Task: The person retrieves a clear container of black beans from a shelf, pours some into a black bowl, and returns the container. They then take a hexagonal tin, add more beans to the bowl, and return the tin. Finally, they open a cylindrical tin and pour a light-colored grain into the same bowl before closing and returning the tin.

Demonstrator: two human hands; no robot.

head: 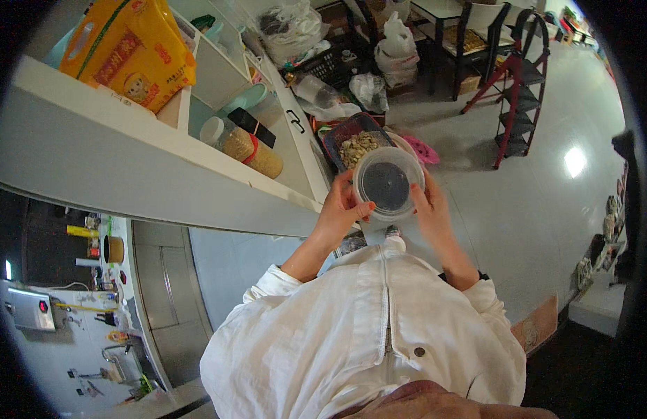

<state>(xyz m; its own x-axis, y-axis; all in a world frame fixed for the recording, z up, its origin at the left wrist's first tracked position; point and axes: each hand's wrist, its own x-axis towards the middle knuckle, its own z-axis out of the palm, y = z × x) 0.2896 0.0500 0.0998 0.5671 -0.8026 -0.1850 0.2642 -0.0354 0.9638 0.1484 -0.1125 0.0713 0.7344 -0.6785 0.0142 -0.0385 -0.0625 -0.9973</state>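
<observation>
Both hands hold a round, clear plastic container (387, 183) in front of my chest. My left hand (344, 205) grips its left side, with the thumb at the lower rim. On its right side is my right hand (431, 201), thumb against the rim. Whether the container has a lid on cannot be told; its middle looks dark. Just beyond it, a dark plastic basket (331, 139) holds many small tan pieces (359, 148), perhaps nuts or dried food. A pink item (422, 150) lies to the right of the basket.
At the left stands a white cabinet (281, 207) with a yellow bag (132, 57) and a grain-filled plastic jar (254, 152). Farther off are white plastic bags (398, 50), a black chair (472, 44) and a red-and-black step ladder (520, 91) on the tiled floor.
</observation>
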